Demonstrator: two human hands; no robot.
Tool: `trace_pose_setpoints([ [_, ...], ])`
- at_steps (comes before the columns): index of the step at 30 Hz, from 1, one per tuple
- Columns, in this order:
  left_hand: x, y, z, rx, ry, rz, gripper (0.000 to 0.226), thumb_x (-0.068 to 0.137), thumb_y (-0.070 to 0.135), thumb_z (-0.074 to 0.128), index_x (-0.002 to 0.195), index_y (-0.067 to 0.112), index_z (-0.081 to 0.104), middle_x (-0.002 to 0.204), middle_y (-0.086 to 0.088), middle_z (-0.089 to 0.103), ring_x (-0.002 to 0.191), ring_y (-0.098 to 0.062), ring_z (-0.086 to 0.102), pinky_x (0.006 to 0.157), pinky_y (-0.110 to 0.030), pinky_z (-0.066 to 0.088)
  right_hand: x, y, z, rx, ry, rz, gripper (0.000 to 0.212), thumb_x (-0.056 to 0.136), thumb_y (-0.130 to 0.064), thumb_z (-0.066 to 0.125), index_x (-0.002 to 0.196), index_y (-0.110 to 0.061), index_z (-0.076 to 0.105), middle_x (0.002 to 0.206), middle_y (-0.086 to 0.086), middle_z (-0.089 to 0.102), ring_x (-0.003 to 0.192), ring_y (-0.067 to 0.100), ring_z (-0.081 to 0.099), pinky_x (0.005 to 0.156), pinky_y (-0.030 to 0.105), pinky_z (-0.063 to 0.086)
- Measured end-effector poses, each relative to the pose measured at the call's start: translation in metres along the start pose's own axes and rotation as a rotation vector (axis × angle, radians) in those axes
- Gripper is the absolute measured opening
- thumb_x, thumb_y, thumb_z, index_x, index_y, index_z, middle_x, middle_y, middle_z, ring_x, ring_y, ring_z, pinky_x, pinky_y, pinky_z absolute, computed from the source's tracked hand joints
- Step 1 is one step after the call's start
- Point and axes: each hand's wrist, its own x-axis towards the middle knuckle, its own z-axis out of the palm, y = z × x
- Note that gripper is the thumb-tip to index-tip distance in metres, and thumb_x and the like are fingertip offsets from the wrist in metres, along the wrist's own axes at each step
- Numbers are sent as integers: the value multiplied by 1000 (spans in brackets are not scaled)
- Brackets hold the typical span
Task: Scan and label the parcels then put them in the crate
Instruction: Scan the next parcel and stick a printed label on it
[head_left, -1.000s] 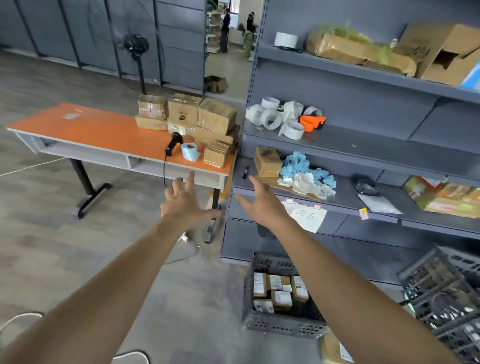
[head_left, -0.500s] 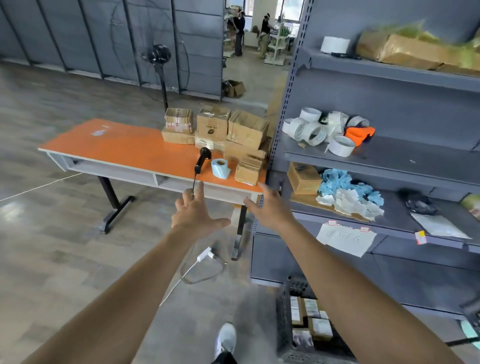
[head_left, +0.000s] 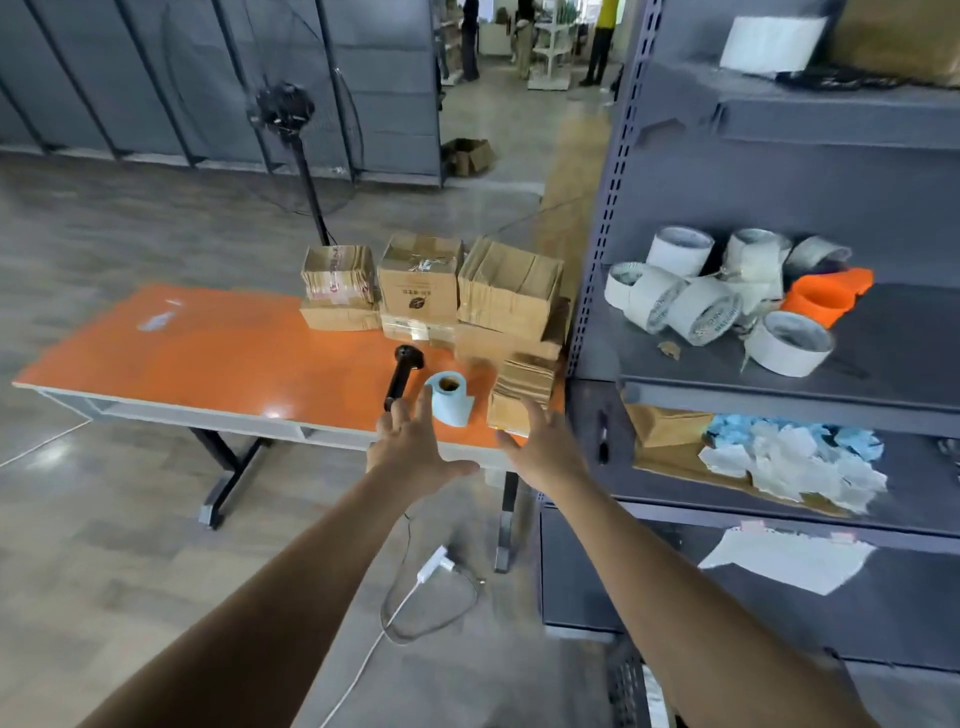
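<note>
Orange desk (head_left: 208, 358) holds the parcels (head_left: 509, 291) stacked at its far right end; I judge most work is left. Crate (head_left: 626, 680) barely shows, contents hidden. Your left hand (head_left: 415, 447) and right hand (head_left: 540, 447) hover near the desk edge, fingers spread and empty, by the label roll (head_left: 449, 400) and scanner (head_left: 402, 376)

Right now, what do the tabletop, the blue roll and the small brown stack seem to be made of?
Tabletop: probably glossy orange laminate on board; it glints, pale edge. Blue roll: matte paper, seemingly, on a brown card core. Stack: likely flat cardboard; brown, layered edges.
</note>
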Motion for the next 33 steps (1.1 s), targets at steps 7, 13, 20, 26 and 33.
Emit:
trace_pose_setpoints([
  [7,78,3,7,-51,-79,48,116,70,52,78,153,29,0,154,-7,12,142,-34,16,108,-48,35,62,-4,7,-83,-3,118,74,96,-61,44,156,-30,15,161,9,16,146,33,21,109,51,37],
  [13,152,-7,10,-5,-175,125,118,72,56,76,154,27,-5,158,-9,7,145,-35,10,108,-47,32,110,-13,29,-126,44,254,75,93,-61,48,154,-32,18,162,8,12,147,33,18,108,56,37],
  [20,256,-28,1,22,-326,309,118,74,59,73,154,25,-7,161,-9,1,146,-38,6,112,-49,27,169,-40,61,-168,34,467,89,85,-71,54,155,-32,14,164,8,-4,147,39,13,109,61,33],
  [26,313,-56,5,-8,-466,421,113,74,56,74,154,26,0,157,-9,8,144,-39,10,111,-49,29,203,-49,76,-152,56,736,89,81,-74,55,153,-33,20,162,9,5,148,40,7,111,68,22],
  [33,325,-66,12,-31,-582,478,111,75,50,76,154,26,3,154,-8,13,143,-39,11,111,-50,30,202,-64,69,-44,136,778,67,78,-62,64,132,-31,39,140,7,32,128,39,36,102,53,40],
])
